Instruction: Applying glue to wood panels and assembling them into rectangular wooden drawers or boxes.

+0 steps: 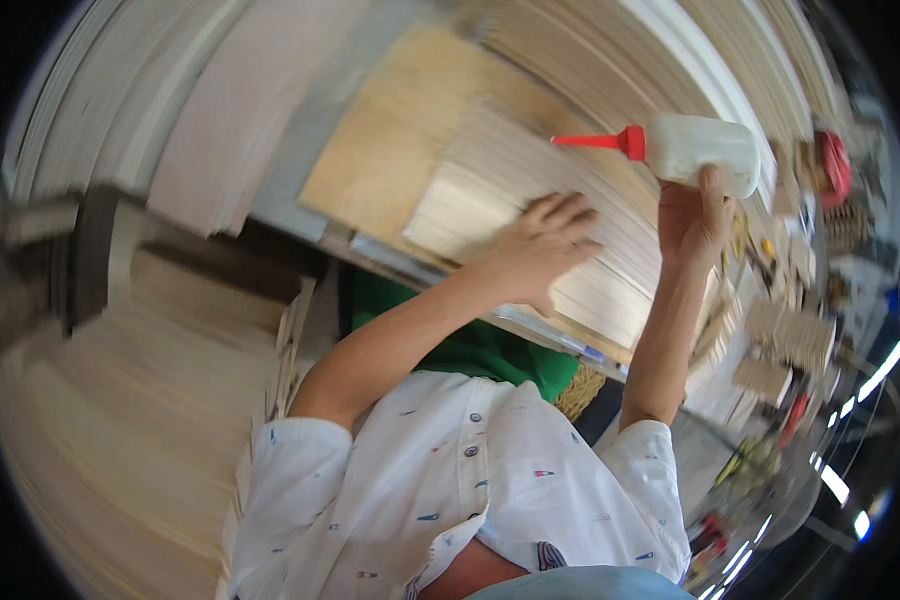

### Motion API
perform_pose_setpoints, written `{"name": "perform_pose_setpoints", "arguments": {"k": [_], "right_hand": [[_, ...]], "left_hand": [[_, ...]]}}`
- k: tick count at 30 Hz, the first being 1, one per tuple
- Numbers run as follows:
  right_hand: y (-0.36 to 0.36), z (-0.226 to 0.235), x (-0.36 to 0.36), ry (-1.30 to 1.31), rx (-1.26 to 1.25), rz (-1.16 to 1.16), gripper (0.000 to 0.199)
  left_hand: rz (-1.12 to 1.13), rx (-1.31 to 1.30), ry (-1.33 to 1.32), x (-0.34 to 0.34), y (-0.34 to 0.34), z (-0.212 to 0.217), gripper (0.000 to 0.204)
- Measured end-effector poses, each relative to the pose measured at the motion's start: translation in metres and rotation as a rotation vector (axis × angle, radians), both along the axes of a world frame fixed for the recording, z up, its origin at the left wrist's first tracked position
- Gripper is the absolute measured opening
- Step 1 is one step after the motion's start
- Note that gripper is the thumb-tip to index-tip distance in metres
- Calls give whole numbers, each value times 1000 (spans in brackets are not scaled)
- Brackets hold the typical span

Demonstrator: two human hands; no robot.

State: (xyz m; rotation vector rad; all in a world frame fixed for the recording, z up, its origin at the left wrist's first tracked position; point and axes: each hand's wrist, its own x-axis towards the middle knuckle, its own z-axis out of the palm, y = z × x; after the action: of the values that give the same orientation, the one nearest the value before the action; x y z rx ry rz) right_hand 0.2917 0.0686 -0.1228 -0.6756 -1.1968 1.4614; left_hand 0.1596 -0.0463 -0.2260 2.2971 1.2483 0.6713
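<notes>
My right hand [692,222] is raised at the right, closed round the base of a squeeze bottle [698,142]. The bottle is whitish and translucent, tipped onto its side, with a long red nozzle [595,142] pointing left. Below the nozzle my left hand [548,240] is spread with its fingers apart over a pale, striped wooden panel [480,165]. It appears to rest on the panel's surface. Beneath the panel lies a larger tan board [370,150] on the workbench.
Long wooden boards [610,60] are stacked along the far side, and more stacks [240,110] stand at the left. Small wooden pieces [790,330] lie in piles at the right. A red object [832,168] sits at the far right. Large pale panels [150,400] fill the lower left.
</notes>
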Motion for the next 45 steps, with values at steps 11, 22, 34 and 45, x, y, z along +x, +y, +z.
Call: {"name": "perform_pose_setpoints", "arguments": {"k": [11,22,34,45], "right_hand": [[-38,53,176,-782,-49,-385,60],[46,-4,181,-2320,388,142,28],[-31,-6,163,-1459,540,-88,23],[-128,-44,208,-1140,22,-262,27]], "left_hand": [[-21,-78,66,-3,2,17,97],[-49,-99,206,6,4,23,101],[-75,-102,225,4,3,27,100],[-108,-106,341,3,11,33,102]]}}
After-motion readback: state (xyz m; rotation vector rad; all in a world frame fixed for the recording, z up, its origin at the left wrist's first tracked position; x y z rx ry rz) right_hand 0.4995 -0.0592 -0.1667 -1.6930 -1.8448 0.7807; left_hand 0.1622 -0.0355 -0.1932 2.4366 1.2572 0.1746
